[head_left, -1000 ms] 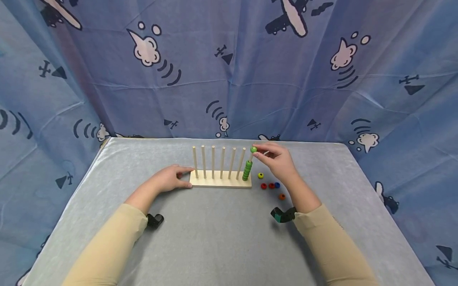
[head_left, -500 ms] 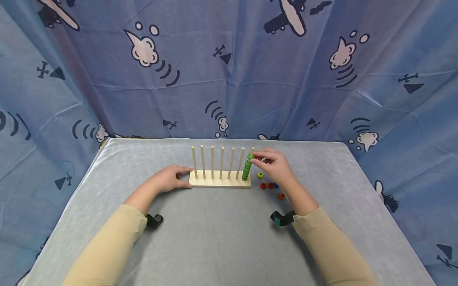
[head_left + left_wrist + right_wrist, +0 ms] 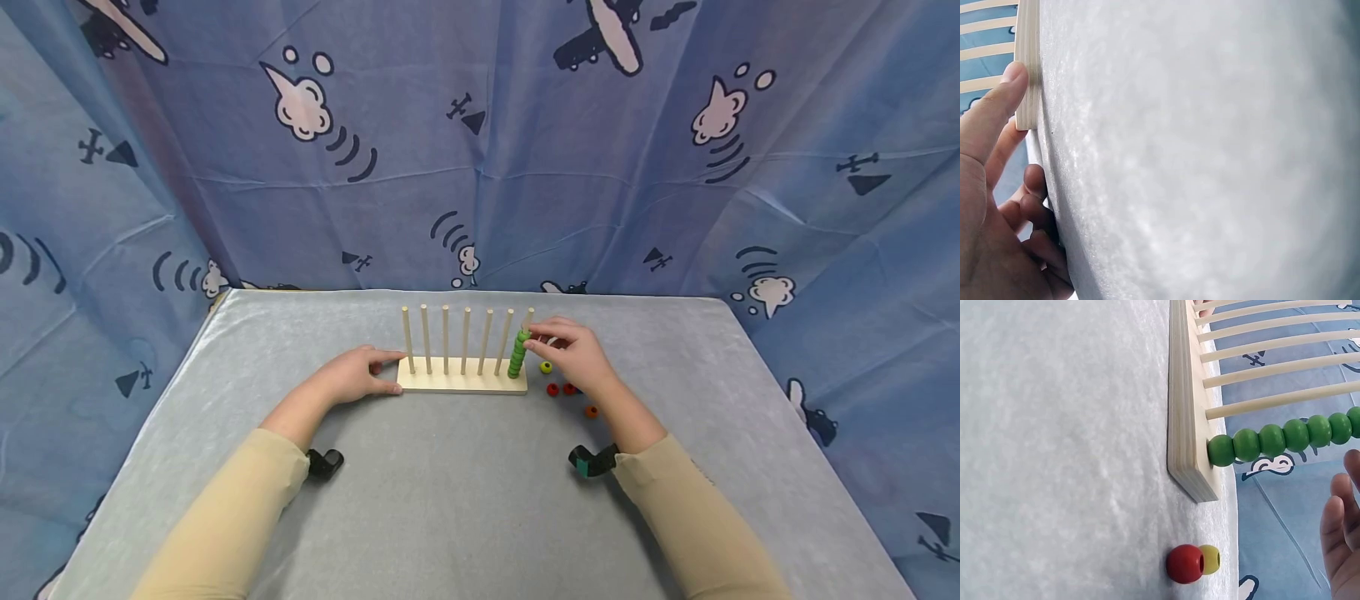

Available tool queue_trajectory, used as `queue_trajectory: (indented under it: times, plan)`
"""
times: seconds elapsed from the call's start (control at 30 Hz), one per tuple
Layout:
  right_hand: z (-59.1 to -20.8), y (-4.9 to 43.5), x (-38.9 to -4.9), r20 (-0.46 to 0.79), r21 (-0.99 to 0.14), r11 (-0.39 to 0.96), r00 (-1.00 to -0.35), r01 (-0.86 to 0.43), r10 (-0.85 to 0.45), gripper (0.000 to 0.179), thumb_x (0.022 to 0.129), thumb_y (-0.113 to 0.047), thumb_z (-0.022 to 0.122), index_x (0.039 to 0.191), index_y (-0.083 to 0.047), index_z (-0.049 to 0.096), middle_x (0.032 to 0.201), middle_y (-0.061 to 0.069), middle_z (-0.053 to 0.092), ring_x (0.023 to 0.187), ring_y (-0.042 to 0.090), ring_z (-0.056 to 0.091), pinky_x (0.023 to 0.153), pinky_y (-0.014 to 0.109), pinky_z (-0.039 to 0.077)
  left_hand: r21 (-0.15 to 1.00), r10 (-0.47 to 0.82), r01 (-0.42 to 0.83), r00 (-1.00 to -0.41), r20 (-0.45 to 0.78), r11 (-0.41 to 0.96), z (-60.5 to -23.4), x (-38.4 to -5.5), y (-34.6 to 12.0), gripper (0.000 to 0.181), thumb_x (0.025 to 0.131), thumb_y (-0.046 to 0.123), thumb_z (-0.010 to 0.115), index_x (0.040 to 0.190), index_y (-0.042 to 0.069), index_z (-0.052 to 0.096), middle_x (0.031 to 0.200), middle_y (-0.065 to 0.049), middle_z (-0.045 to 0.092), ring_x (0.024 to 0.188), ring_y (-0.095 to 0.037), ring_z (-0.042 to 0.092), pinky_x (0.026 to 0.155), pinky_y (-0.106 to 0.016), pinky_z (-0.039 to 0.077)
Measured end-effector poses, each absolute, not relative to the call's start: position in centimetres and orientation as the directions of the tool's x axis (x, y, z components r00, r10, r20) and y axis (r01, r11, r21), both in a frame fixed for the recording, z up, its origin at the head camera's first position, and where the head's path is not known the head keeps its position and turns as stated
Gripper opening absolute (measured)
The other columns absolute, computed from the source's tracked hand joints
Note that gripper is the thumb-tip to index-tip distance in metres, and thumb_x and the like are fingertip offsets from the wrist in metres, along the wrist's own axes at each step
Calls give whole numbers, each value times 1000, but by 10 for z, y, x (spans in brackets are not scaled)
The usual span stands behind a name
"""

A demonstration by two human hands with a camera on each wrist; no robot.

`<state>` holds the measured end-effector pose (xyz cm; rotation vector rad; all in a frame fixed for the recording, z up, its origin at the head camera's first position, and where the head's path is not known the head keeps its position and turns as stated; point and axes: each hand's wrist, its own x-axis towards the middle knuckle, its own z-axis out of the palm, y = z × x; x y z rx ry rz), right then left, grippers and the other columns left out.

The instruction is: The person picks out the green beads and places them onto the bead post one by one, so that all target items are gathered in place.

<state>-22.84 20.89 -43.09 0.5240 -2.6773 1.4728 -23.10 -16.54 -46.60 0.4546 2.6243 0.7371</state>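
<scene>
A pale wooden peg stand (image 3: 461,385) with a row of upright pegs is on the table. My left hand (image 3: 352,375) grips the stand's left end, thumb on the front edge and index finger behind; the left wrist view shows the thumb (image 3: 1007,94) against the wood. Several green beads (image 3: 1271,440) fill most of the rightmost peg; the other pegs carry no beads. At the stack's top, the thumb and index finger of my right hand (image 3: 573,350) pinch the uppermost green bead (image 3: 522,334). In the right wrist view only some of that hand's other fingers (image 3: 1333,531) show.
Right of the stand lie a yellow bead (image 3: 546,367), two red beads (image 3: 552,389) and an orange bead (image 3: 592,412), close under the right forearm. A patterned blue curtain (image 3: 480,150) hangs behind the grey table cover (image 3: 450,500).
My right hand has lowered the green bead from the peg's tip down onto the stack. The blue bead has gone from sight behind the right wrist. The left hand stays put.
</scene>
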Motion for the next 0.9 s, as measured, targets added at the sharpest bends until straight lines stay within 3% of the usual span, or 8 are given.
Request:
queue_trajectory:
  times: [0.23, 0.4, 0.57, 0.7, 0.9]
  plan:
    - [-429, 216, -225, 146, -822, 495, -945, -281, -293, 46, 92, -23, 73, 135, -10, 63, 111, 14, 65, 97, 23, 57, 84, 42, 48, 551, 395, 196, -879, -269, 811, -464, -229, -163, 70, 85, 46, 76, 147, 25, 51, 96, -6, 48, 85, -21, 45, 75, -40, 35]
    - [-429, 223, -219, 123, -776, 557, -938, -295, -324, 48, 94, -27, 70, 140, -15, 59, 117, 12, 64, 100, 23, 58, 85, 44, 48, 601, 402, 179, -878, -260, 779, -467, -226, -167, 72, 87, 44, 76, 149, 23, 48, 97, -7, 47, 86, -22, 43, 74, -40, 35]
    - [-427, 238, -210, 83, -654, 675, -920, -341, -384, 55, 95, -37, 67, 145, -18, 54, 129, 10, 60, 110, 26, 58, 88, 47, 50, 687, 435, 189, -877, -203, 702, -467, -222, -172, 67, 94, 37, 70, 152, 14, 43, 109, -11, 53, 91, -22, 48, 79, -40, 40]
    - [-425, 253, -200, 45, -528, 763, -909, -373, -414, 59, 95, -42, 66, 148, -19, 49, 144, 9, 50, 129, 31, 48, 100, 55, 42, 686, 407, 190, -898, -167, 702, -463, -210, -176, 64, 99, 41, 61, 154, 17, 40, 125, -12, 55, 106, -25, 54, 90, -46, 43]
    - [-422, 276, -183, 70, -328, 854, -913, -403, -403, 71, 95, -53, 61, 154, -21, 39, 156, 8, 35, 144, 35, 28, 109, 62, 26, 556, 360, 286, -933, -25, 780, -452, -186, -178, 65, 98, 50, 56, 155, 25, 37, 147, -13, 44, 136, -37, 39, 107, -62, 28]
